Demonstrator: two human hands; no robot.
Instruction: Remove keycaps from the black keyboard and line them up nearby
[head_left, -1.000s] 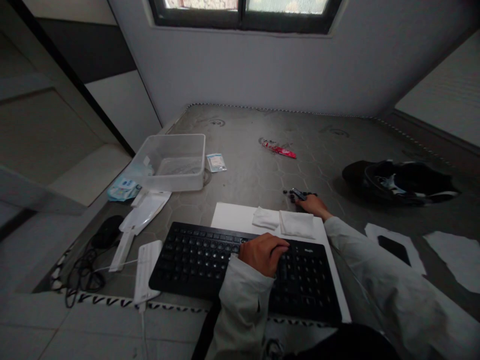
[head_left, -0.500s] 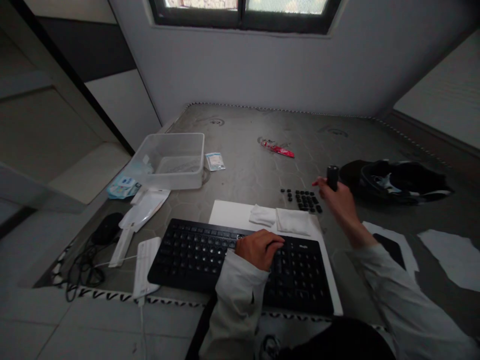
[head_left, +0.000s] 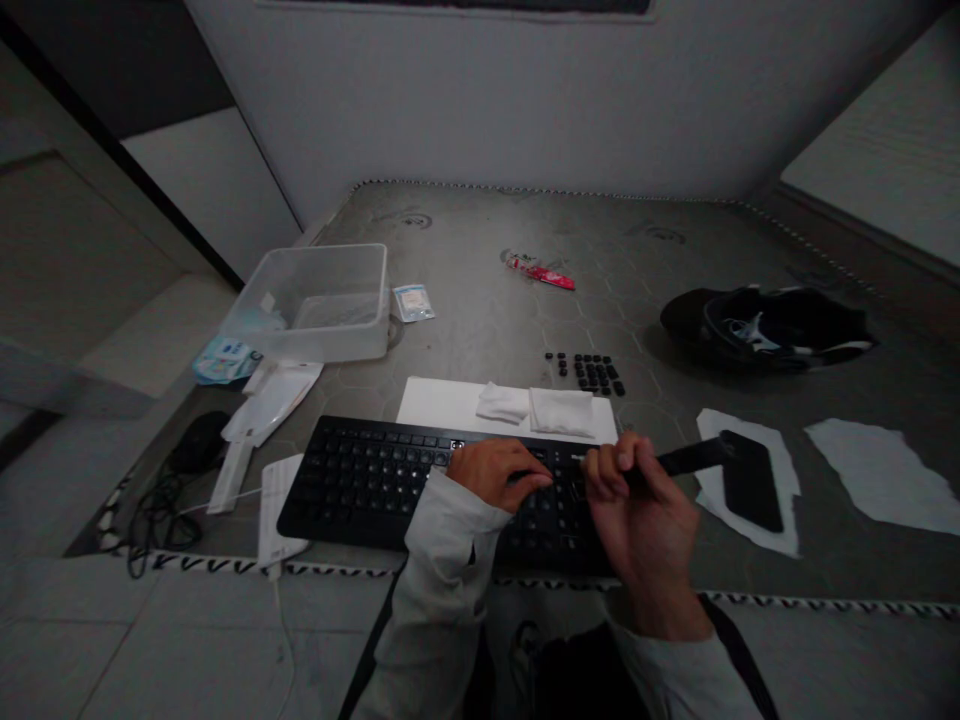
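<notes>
A black keyboard [head_left: 352, 480] lies along the front edge of the covered surface, partly on a white board [head_left: 435, 400]. My left hand [head_left: 495, 475] rests on its middle, fingers bent and pressed together; whatever they may pinch is hidden. Over the number-pad side, my right hand [head_left: 645, 510] is wrapped round a dark, stick-like tool [head_left: 690, 457], whose blunt end points right. Its working end is hidden by the fingers. Two folded white cloths [head_left: 562, 411] are on the board. Small black keycaps [head_left: 598, 374] sit in rows just beyond it.
At the left stand a clear plastic box [head_left: 330, 345], a white power strip [head_left: 283, 510] and a black mouse [head_left: 201, 440] with its cable. On the right are a black phone [head_left: 752, 480] on white paper, another sheet [head_left: 885, 475] and a black cap [head_left: 772, 330]. A red packet [head_left: 551, 276] lies farther back.
My right hand has come from beside the keycaps down and back to the keyboard, still gripping the dark tool. My left hand stays on the keyboard. The view has tilted down.
</notes>
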